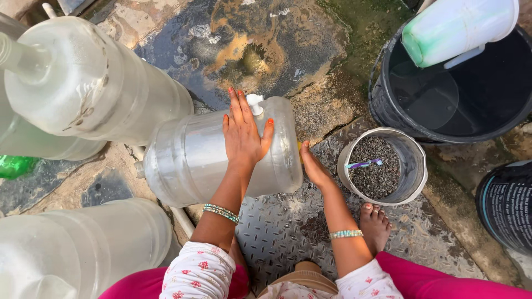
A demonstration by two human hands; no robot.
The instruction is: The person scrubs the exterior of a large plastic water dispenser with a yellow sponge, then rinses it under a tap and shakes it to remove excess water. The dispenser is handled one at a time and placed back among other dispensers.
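Observation:
A large clear plastic water jug (188, 160) lies on its side on a metal tread plate (277, 227), its white cap (254, 103) pointing away from me. My left hand (242, 133) rests flat on top of the jug near the cap, fingers apart. My right hand (313, 166) is pressed against the jug's right side, low down. Its fingertips are hidden behind the jug, and a bit of something yellow (300, 145) shows there. My bare foot (375, 224) stands on the plate.
Three more big clear jugs (83, 77) crowd the left side. A small pot of dark grit (382, 166) with a striped stick stands right of my hand. Beyond it is a black bucket (382, 105) of water with a white jug (454, 25). Another black tub (507, 205) stands at the right edge.

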